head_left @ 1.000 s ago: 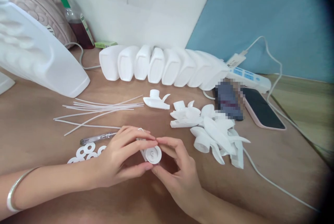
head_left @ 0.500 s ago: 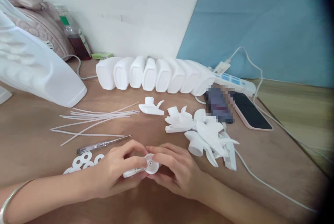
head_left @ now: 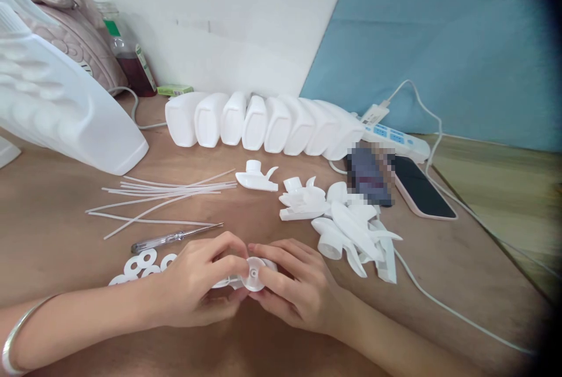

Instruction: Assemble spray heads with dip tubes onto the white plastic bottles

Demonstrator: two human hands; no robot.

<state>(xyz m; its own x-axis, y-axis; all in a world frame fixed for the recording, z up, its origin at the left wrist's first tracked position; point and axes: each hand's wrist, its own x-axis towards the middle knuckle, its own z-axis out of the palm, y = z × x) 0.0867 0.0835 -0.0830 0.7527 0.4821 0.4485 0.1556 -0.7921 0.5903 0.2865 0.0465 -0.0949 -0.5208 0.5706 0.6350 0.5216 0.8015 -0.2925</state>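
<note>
Both hands grip one white trigger spray head (head_left: 253, 274) just above the table, its round collar opening turned toward me with a small tube socket in the middle. My left hand (head_left: 206, 277) pinches it from the left, thumb below and fingers at the collar's edge. From the right, my right hand (head_left: 298, 283) closes on the collar, covering much of the body. White washers (head_left: 147, 258) lie beside my left wrist. A screwdriver (head_left: 171, 239) with a clear handle rests just beyond the left hand, and thin white tubes (head_left: 171, 189) are fanned out farther back.
Several white spray heads (head_left: 351, 225) are piled at the right, and a single one (head_left: 257, 178) sits at centre. White bottles (head_left: 254, 125) lie in a row along the wall. A large white bottle (head_left: 88, 113) is at left; a phone (head_left: 424, 187), power strip (head_left: 397, 140) and cable are at right.
The spray head has turned slightly between my fingers, so its body at the left shows less and some white shows at the collar's right. The view has shifted a little.
</note>
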